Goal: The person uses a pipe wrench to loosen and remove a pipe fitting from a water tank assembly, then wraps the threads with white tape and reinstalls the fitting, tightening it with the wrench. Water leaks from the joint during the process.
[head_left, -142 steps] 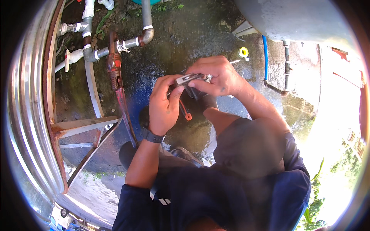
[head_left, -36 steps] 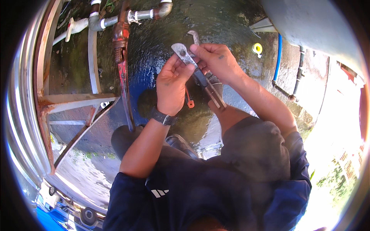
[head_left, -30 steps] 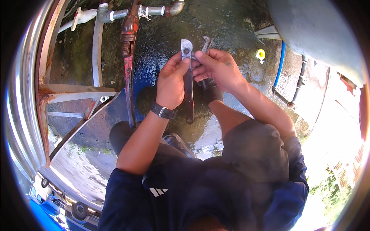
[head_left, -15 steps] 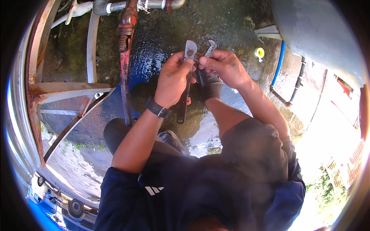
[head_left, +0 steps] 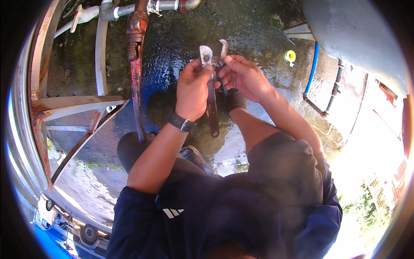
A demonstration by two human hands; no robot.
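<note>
A worn metal plier-like tool (head_left: 211,95) is between my hands, with a broad rounded jaw, a thin hooked jaw and a long dark handle with a hole at its end. My left hand (head_left: 192,88) grips it near the bolt, thumb pressed on the broad jaw. At the base of the hooked jaw, my right hand (head_left: 246,77) has its thumb and fingers closed on the metal, the other fingers loosely curled. The jaws point away from me, spread apart. My fingers partly hide the joint and the second handle.
A red pipe wrench (head_left: 136,77) stands at the left, its head by the grey pipe (head_left: 125,11). A rusty metal frame (head_left: 73,102) is farther left. A yellow tape roll (head_left: 290,56) lies on the wet floor (head_left: 254,26). At the right are a large grey tank (head_left: 353,39) and a blue pipe (head_left: 311,71).
The tool has shifted slightly left at its jaws, and its handle end has swung right. My right hand has turned, its fingers now looser, with the hooked jaw pointing more upright.
</note>
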